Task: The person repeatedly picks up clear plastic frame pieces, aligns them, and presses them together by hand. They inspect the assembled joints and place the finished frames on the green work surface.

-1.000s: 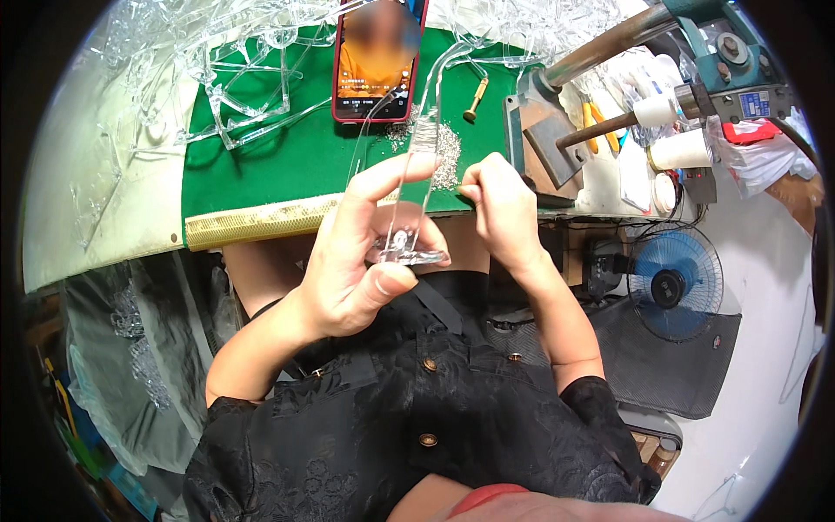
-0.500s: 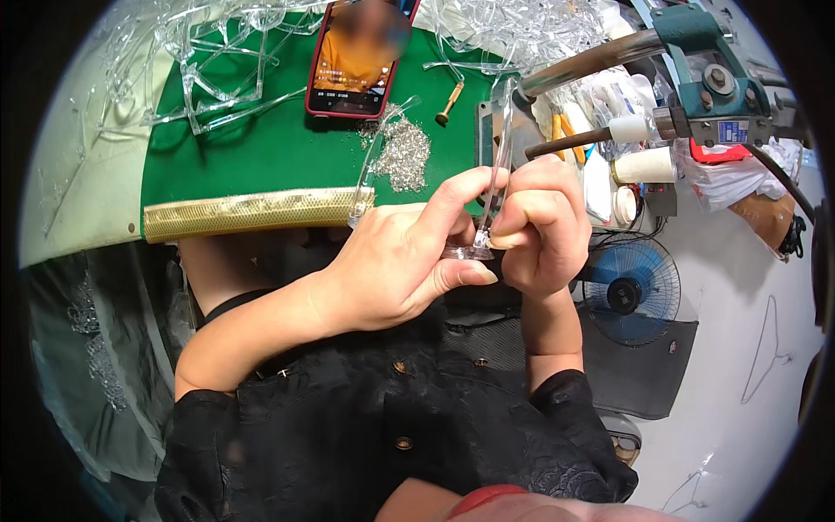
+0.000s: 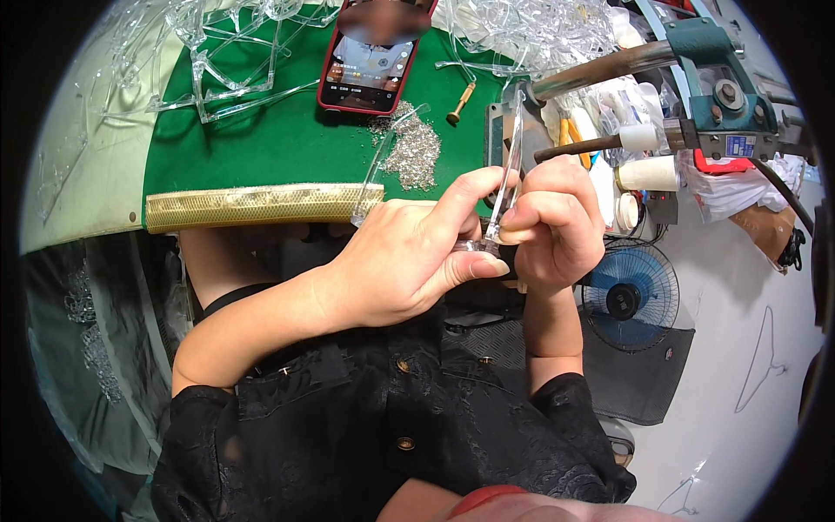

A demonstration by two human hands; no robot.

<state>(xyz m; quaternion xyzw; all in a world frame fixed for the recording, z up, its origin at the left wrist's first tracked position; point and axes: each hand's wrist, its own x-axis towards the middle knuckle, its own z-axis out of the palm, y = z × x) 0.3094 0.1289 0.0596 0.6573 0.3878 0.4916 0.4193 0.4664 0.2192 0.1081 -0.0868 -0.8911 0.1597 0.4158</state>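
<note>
My left hand (image 3: 391,252) is closed round the front of a clear plastic glasses frame (image 3: 515,143), thumb below and index finger above. One temple stands up between my two hands; the other temple reaches out beyond my left knuckles. My right hand (image 3: 561,226) is curled, its thumb and index finger pinched against the hinge corner of the frame. Whatever lies between those fingertips is too small and covered to make out. Beyond my hands, a pile of tiny silvery metal parts (image 3: 412,157) lies on the green mat (image 3: 261,157).
A phone (image 3: 370,61) leans at the back. Clear frames (image 3: 235,83) heap at the back left, more at the back right. A small brass-coloured tool (image 3: 461,103) lies near the pile. A green metal bench machine (image 3: 726,91) juts in at right. A gold mesh roll (image 3: 261,209) lines the front edge.
The whole view has shifted slightly, and the phone's picture is different. Both hands keep the same grip at the hinge, with the upright temple leaning a little more to the right.
</note>
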